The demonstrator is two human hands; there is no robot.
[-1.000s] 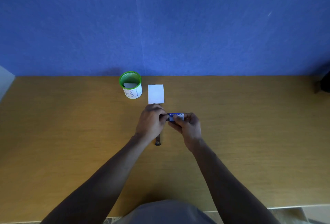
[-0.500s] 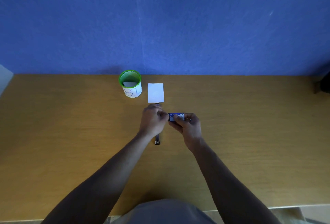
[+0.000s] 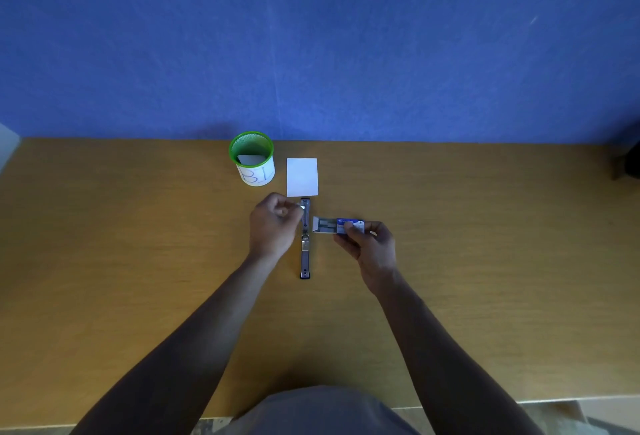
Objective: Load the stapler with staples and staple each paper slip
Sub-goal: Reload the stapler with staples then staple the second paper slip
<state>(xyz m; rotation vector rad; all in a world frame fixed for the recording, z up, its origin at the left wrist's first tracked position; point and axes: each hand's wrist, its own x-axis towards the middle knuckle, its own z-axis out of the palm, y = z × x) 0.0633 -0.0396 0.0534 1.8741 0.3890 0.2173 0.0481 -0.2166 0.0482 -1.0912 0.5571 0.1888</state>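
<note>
A stapler [image 3: 305,254] lies flat and opened out lengthwise on the wooden table [image 3: 485,244], pointing away from me. My left hand [image 3: 273,226] is at its far half, fingers pinched on a small strip of staples [image 3: 302,207] over the stapler's channel. To the right, my right hand [image 3: 370,244] holds a blue staple box [image 3: 349,226] with its inner tray [image 3: 323,225] slid out to the left. A white paper slip stack [image 3: 302,176] lies just beyond the stapler.
A green-rimmed mesh cup [image 3: 252,159] with a white label stands left of the slips, a grey slip inside it. A blue wall rises behind the table. A dark object [image 3: 628,160] sits at the far right edge.
My hands have drawn apart: the left went left with a strip of staples, the right moved right with the box. The tray now sticks out and the stapler is uncovered.
</note>
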